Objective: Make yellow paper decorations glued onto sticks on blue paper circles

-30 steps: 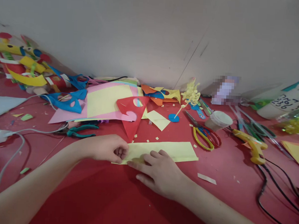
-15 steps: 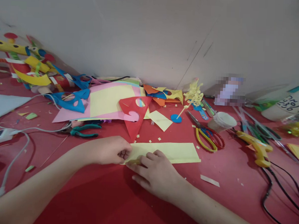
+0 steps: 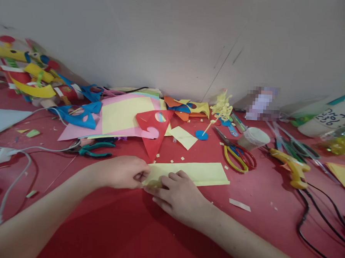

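Near the middle of the red table (image 3: 103, 225), a long strip of yellow paper (image 3: 207, 174) lies flat, wide from side to side. Along its near edge, by the right end, runs a thin line that looks like a narrow fold. So that bit of folding looks done to me. The left part is partly hidden by the fingers, so I can't tell if the edge is folded all the way there. I think the work is only partway, since both hands are busy on the strip.

The left hand (image 3: 126, 172) has its fingers curled together, and they seem to pinch the strip's left end. The right hand (image 3: 183, 200) is on the near side of the strip, with its fingers bent a little and spread apart, pressing on top. Its pointing finger comes close to the left hand.

Just behind the strip are tiny yellow bits (image 3: 182, 158) and a red paper shape (image 3: 151, 141) with its tip pointing at the strip. The small yellow square (image 3: 186, 137) lies behind the bits, and looks plain with no cuts. To the right are scissors with yellow handles (image 3: 237, 159), a white cup (image 3: 255, 137) and a yellow glue gun (image 3: 294, 168), with no hand on them. Teal pliers (image 3: 97, 150) lie behind the left arm.
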Motion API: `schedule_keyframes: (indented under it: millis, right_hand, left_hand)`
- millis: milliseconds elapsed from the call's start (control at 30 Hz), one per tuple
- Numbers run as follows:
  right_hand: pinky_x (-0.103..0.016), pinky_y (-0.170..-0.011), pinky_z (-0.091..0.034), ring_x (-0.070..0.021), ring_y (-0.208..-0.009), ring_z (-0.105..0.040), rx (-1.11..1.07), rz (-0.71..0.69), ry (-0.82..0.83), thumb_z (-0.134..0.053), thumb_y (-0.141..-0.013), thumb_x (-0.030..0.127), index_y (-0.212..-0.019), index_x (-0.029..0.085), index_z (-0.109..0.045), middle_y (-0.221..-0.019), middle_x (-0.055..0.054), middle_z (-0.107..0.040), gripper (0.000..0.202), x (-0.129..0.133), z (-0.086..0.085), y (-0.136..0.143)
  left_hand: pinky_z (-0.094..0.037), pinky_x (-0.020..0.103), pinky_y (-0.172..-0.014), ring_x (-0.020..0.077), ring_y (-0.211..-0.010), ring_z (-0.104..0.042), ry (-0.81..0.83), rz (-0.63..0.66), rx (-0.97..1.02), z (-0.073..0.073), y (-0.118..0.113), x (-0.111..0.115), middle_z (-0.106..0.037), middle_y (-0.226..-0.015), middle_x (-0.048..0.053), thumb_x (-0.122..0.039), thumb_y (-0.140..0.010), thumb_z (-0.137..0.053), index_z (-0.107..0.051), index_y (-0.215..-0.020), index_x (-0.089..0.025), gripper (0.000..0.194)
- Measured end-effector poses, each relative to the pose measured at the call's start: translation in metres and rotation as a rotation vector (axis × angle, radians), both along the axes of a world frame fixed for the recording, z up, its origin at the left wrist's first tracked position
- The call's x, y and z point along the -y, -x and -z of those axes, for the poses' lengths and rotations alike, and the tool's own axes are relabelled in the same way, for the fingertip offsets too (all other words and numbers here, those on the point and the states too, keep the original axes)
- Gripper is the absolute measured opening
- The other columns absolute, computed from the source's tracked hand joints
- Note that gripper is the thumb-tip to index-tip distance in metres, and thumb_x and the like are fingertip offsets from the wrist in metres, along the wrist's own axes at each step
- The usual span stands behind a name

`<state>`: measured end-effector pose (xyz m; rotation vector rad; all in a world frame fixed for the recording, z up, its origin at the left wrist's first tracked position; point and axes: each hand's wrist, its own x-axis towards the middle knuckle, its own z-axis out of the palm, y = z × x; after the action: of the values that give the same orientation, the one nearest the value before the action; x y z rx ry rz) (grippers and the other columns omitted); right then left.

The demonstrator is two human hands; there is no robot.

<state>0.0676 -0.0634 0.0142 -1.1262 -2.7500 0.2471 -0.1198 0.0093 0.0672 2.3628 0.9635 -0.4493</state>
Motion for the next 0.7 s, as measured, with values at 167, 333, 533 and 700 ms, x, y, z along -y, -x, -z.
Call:
schedule_keyframes:
  millis: [167, 333, 533, 700]
  right_hand:
    - [-0.032, -0.066, -0.027, -0.0166, -0.077, -0.046, -0.015, -0.002, 0.002, -0.042, -0.090, 0.036, -0.114, 0.033, -0.055, -0.086, -0.002, -0.057, 0.027, 0.001, 0.001, -0.002]
    - [-0.031, -0.065, -0.027, -0.0163, -0.076, -0.046, -0.009, 0.004, -0.022, -0.041, -0.091, 0.036, -0.117, 0.035, -0.052, -0.087, -0.001, -0.056, 0.028, 0.001, 0.001, -0.002]
    - [-0.031, -0.065, -0.029, -0.0160, -0.075, -0.048, -0.023, -0.009, -0.090, -0.042, -0.091, 0.034, -0.112, 0.029, -0.056, -0.082, -0.002, -0.057, 0.026, 0.003, 0.004, -0.003]
    - [-0.032, -0.069, -0.034, -0.0166, -0.076, -0.051, -0.025, -0.047, -0.202, -0.043, -0.090, 0.024, -0.109, 0.021, -0.056, -0.084, -0.004, -0.059, 0.023, 0.006, 0.005, -0.015]
  left_hand:
    - [-0.027, 0.022, -0.049, 0.0139, -0.062, -0.049, 0.049, 0.009, -0.035, -0.003, 0.006, -0.005, -0.055, -0.069, -0.002, -0.021, -0.065, -0.054, -0.049, -0.070, -0.020, 0.007]
    - [-0.027, 0.022, -0.050, 0.0146, -0.064, -0.049, 0.101, 0.024, -0.050, -0.009, 0.009, -0.009, -0.053, -0.070, -0.002, -0.018, -0.062, -0.056, -0.051, -0.071, -0.019, 0.011]
    - [-0.026, 0.022, -0.049, 0.0146, -0.063, -0.048, 0.137, 0.032, -0.038, -0.010, 0.009, -0.011, -0.051, -0.069, -0.002, -0.014, -0.059, -0.055, -0.051, -0.071, -0.019, 0.014]
    - [-0.027, 0.022, -0.050, 0.0148, -0.063, -0.048, 0.158, 0.029, -0.039, -0.008, 0.010, -0.013, -0.050, -0.069, -0.002, -0.016, -0.059, -0.057, -0.051, -0.071, -0.019, 0.014]
